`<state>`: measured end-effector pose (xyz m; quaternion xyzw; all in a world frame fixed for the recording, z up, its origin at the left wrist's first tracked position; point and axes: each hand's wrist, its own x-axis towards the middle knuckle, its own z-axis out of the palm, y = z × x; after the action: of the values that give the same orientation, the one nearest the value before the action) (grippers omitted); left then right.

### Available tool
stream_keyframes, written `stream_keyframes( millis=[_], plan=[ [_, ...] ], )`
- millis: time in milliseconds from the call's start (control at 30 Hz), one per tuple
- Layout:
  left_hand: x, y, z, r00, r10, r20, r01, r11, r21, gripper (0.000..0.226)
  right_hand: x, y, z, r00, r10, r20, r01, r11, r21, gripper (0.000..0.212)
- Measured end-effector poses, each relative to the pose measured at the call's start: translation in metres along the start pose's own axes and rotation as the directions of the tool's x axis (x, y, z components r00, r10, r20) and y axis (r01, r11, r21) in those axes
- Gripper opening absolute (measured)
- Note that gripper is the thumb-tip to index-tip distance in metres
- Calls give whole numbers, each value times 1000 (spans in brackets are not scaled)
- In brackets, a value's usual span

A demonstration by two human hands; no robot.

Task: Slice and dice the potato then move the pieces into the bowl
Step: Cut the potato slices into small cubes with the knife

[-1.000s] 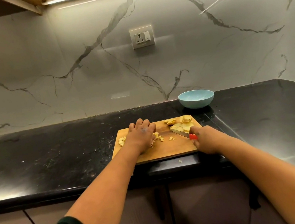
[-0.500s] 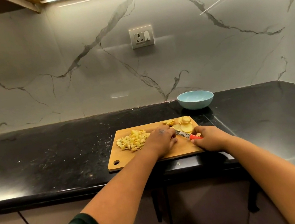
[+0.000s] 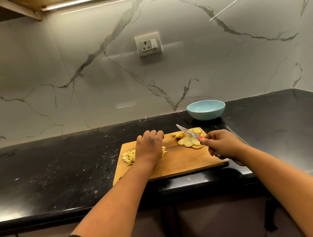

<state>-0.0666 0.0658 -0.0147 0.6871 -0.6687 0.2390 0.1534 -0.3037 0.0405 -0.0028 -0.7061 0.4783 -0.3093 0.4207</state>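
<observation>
Right hand: the right hand (image 3: pixel 223 144), nearest us at five o'clock on the cutting board (image 3: pixel 175 164), is wrapped round the red handle of the knife (image 3: pixel 188 132), blade lifted and pointing off to eleven o'clock over the slices.

Left hand: the left hand (image 3: pixel 150 147) sits knuckles-up on the diced potato (image 3: pixel 129 157) at nine o'clock on the board; fingers curl down over the heap, though whether they actually grip any pieces I cannot tell.

Potato slices: the potato slices (image 3: pixel 189 141) lie fanned and overlapping at one o'clock on the board, right under the blade, not yet diced.

Bowl: the bowl (image 3: pixel 206 109), pale blue, stands beyond the board's far right corner on the black counter (image 3: pixel 57 172), nothing showing inside.

Handling: I'd judge the cut potato firm but wet and slick, light, apt to skid or stick to the steel; pin the slices flat from above with bent fingertips, and scoop the dice in a cupped hand.

Hard to see: most of the dice hide beneath the left hand, and the right palm's hold is turned away from us.
</observation>
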Motion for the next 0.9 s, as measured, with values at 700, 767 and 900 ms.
stream_keyframes(
  millis=[700,767,900],
  plan=[
    [25,95,13,960,-236,150,267,932,-244,87,22,4,-17,970,74,-230,-20,973,230,36],
    [29,98,15,957,-249,151,277,940,-201,93,23,6,-19,971,83,-222,-32,974,223,36],
    [39,105,17,945,-263,196,305,925,-227,88,24,6,-24,967,90,-237,-31,970,243,33]
  ],
)
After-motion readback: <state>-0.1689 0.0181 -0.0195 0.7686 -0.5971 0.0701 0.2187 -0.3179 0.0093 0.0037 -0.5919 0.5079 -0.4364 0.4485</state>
